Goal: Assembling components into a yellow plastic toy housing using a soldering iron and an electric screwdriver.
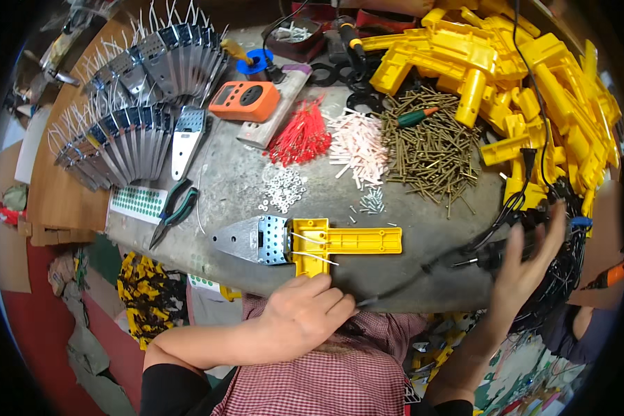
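Note:
Just in front of me on the grey table lies a yellow plastic handle half (364,240), open side up. Joined at its left end is a pointed metal plate (239,240) with a perforated bracket, and two white wires run into the handle. My left hand (308,312) is closed at the table's front edge, just below the handle, pinching a black cable (402,283) that trails off to the right. My right hand (530,260), slightly blurred, is raised with fingers apart beside a bundle of black cables (555,277).
Across the table lie red wire pieces (300,132), pale sleeves (358,147), long screws (433,152), white washers (283,191) and pliers (173,211). An orange multimeter (244,101) stands behind. Yellow shells (492,62) pile up at far right; metal plates (128,139) stand in rows left.

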Demonstrator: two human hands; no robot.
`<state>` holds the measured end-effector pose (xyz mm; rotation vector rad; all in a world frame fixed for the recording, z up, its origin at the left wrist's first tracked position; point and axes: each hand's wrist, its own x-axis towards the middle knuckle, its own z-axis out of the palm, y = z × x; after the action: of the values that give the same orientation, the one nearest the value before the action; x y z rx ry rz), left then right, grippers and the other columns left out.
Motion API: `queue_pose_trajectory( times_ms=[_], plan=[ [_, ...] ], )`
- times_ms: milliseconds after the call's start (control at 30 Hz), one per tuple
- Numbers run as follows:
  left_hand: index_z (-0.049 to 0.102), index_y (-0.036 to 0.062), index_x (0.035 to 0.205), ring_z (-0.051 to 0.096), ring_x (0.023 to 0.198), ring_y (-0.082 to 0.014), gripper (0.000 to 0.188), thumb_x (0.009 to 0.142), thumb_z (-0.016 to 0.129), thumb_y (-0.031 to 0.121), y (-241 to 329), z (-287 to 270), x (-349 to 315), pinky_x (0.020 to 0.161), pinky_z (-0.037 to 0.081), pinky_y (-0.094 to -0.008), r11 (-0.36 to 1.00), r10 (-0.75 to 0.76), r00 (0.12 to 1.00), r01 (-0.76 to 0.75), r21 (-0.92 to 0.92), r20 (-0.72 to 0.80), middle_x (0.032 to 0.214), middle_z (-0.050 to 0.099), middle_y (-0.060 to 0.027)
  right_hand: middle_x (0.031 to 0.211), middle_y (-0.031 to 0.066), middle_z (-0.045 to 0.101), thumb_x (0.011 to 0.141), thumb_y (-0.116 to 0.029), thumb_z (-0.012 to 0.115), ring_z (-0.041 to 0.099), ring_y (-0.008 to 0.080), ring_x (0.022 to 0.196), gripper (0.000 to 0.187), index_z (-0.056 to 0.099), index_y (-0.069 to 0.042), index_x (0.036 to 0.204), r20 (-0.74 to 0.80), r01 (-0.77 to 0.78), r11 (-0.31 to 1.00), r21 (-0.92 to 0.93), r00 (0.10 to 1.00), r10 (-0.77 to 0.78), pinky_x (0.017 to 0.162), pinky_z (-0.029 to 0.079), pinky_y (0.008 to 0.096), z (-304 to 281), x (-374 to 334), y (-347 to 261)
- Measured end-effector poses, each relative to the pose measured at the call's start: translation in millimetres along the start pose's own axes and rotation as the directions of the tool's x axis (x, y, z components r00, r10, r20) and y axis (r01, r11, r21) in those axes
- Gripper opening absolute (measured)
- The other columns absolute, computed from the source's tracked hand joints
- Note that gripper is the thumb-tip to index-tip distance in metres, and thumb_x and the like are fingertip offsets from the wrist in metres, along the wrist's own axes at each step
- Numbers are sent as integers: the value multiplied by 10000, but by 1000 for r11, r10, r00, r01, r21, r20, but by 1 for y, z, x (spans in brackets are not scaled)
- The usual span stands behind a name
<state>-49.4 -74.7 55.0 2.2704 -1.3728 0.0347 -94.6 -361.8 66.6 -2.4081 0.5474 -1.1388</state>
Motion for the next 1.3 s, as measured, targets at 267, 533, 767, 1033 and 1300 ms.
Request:
queue_pose_trajectory(
  times_ms=[267, 533, 767, 1033, 1300],
  plan=[
    [599, 52, 777, 507, 755, -180, 151, 670, 600, 158, -16, -20, 20, 653, 399, -305, 993, 122, 993, -122, 5, 12, 731, 484, -18, 798, 69, 576, 798, -74, 674, 613, 240, 718, 283, 629, -37, 1075, 765, 44, 902, 430, 512, -390, 683, 515, 348, 5, -56, -52],
    [649, 55, 811, 544, 704, -222, 160, 702, 748, 119, -39, -46, 35, 645, 456, -356, 995, 48, 983, -30, -99, 178, 738, 538, -36, 766, 69, 581, 827, -41, 669, 576, 180, 574, 130, 608, -46, 942, 769, -322, 782, 535, 569, -292, 517, 445, 285, 21, -49, -64],
    [676, 73, 849, 588, 831, -255, 134, 728, 733, 84, -114, 4, 98, 707, 492, -370, 995, 94, 995, -95, -25, -46, 848, 595, -54, 755, 49, 558, 975, -82, 505, 482, 61, 565, 78, 509, -15, 935, 692, -720, 170, 673, 694, 197, 511, 391, 202, 51, -73, -66],
    [607, 37, 849, 566, 839, -279, 158, 734, 702, 88, -129, 16, 114, 704, 494, -387, 954, 267, 955, -280, 105, 129, 858, 566, -74, 661, -44, 538, 935, -42, 594, 426, -1, 554, 60, 558, -4, 905, 762, -779, 363, 511, 606, 227, 495, 321, 185, 47, -58, -73],
    [599, -12, 977, 621, 848, -116, 109, 887, 646, 29, -88, -20, 66, 769, 503, -259, 581, -345, 926, 339, -740, 153, 913, 637, -52, 659, -6, 587, 870, -18, 668, 491, 20, 577, 43, 639, 5, 892, 766, -710, 490, 505, 630, 124, 511, 374, 201, 60, -49, -71]
  ],
)
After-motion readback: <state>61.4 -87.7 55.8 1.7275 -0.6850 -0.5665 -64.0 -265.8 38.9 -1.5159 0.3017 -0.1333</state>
